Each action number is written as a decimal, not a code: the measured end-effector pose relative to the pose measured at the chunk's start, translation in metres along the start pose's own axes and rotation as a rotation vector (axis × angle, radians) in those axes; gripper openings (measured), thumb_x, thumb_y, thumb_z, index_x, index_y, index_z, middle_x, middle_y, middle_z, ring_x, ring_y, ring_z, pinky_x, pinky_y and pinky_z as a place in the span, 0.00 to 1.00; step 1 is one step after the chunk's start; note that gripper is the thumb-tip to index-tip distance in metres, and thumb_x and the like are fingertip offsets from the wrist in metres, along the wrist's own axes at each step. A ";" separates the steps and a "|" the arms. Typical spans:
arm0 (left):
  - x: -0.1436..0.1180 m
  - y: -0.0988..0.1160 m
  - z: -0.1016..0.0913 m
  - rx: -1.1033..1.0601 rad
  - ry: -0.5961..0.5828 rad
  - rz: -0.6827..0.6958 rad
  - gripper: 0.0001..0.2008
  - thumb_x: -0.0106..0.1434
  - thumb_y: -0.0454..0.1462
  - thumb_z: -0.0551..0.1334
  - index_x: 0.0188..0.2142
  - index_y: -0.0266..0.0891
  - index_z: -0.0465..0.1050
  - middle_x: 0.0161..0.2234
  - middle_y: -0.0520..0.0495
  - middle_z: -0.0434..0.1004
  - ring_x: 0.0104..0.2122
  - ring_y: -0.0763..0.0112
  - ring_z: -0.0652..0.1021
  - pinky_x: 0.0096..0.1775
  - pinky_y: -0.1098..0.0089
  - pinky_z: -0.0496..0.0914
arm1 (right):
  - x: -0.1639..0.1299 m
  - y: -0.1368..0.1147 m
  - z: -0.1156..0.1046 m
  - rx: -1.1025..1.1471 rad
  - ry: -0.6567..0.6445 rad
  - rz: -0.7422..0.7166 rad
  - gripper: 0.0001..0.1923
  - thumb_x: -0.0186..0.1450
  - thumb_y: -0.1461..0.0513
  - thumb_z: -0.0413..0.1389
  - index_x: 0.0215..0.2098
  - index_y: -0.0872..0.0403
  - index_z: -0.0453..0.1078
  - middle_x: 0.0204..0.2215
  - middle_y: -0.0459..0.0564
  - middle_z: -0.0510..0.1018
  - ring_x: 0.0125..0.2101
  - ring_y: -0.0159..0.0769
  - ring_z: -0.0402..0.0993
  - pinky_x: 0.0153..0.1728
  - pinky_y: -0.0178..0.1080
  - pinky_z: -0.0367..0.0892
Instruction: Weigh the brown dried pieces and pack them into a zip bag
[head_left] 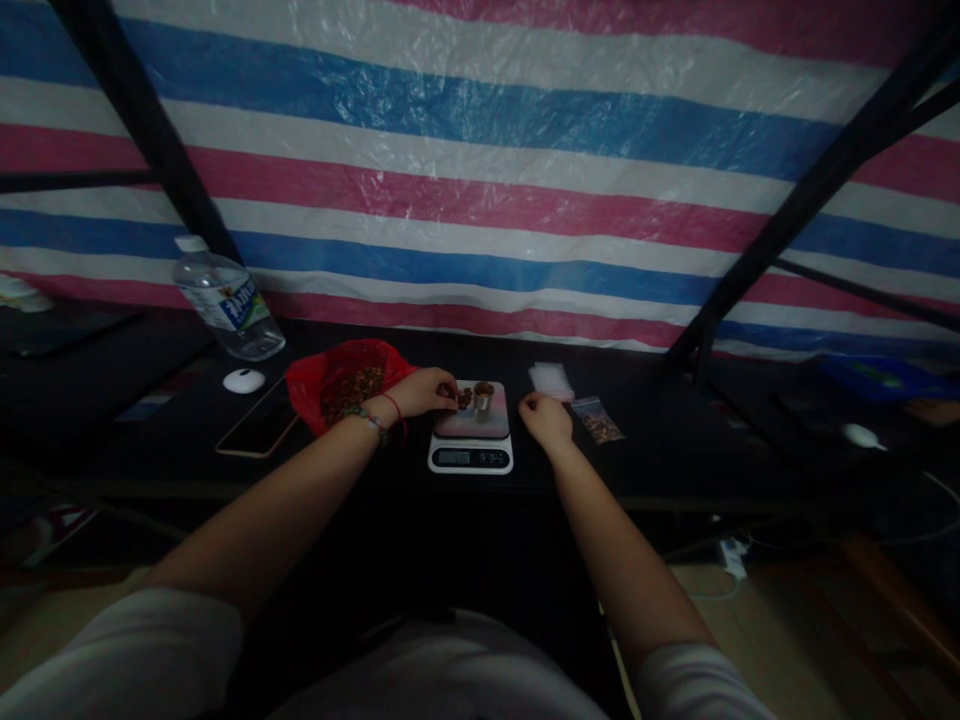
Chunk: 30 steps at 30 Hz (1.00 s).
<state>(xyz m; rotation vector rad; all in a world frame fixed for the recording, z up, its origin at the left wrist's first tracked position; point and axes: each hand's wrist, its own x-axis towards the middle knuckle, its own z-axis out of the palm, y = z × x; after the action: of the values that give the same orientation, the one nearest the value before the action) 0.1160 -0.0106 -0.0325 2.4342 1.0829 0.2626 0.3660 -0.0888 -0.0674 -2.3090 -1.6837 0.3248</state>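
Observation:
A white kitchen scale (470,462) with a lit display stands on the dark table. On its plate sit a small metal cup (484,397) and a few loose brown pieces (464,398). My left hand (429,390) reaches over the plate's left edge, fingertips pinched on what look like small brown pieces. Beneath my left wrist lies an open red plastic bag (307,385) full of similar brown bits. My right hand (547,420) rests on the table right of the scale, fingers curled closed, their inside hidden. Beside it is a small clear zip bag (598,420) holding brown pieces.
Flat clear bags (551,380) lie behind my right hand. To the left are a phone (259,425), a white mouse (244,381) and a large plastic bottle (229,305). Black metal posts and a striped sheet (480,200) stand behind. A blue tray (885,378) is far right.

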 end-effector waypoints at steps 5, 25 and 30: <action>-0.006 0.001 -0.003 0.088 0.016 0.045 0.14 0.52 0.44 0.64 0.36 0.39 0.76 0.36 0.47 0.78 0.35 0.67 0.76 0.36 0.73 0.66 | 0.001 0.001 0.001 -0.005 0.001 -0.009 0.17 0.64 0.53 0.46 0.42 0.46 0.73 0.38 0.50 0.79 0.40 0.41 0.75 0.38 0.38 0.66; -0.009 0.007 -0.005 0.107 -0.040 0.001 0.14 0.55 0.41 0.60 0.40 0.41 0.77 0.36 0.51 0.80 0.35 0.70 0.77 0.37 0.75 0.67 | 0.002 0.001 0.002 -0.037 0.003 -0.019 0.17 0.64 0.54 0.45 0.42 0.47 0.73 0.39 0.50 0.79 0.39 0.40 0.75 0.37 0.37 0.66; -0.006 0.005 -0.003 0.197 0.036 0.039 0.13 0.56 0.41 0.59 0.38 0.40 0.78 0.36 0.48 0.79 0.36 0.68 0.76 0.37 0.74 0.66 | 0.002 0.000 0.002 -0.039 -0.003 -0.017 0.17 0.64 0.54 0.45 0.42 0.48 0.73 0.38 0.50 0.79 0.39 0.40 0.75 0.37 0.37 0.66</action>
<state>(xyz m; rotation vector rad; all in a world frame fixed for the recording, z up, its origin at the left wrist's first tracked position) 0.1143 -0.0171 -0.0273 2.6359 1.1245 0.2222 0.3660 -0.0870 -0.0689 -2.3212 -1.7251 0.2954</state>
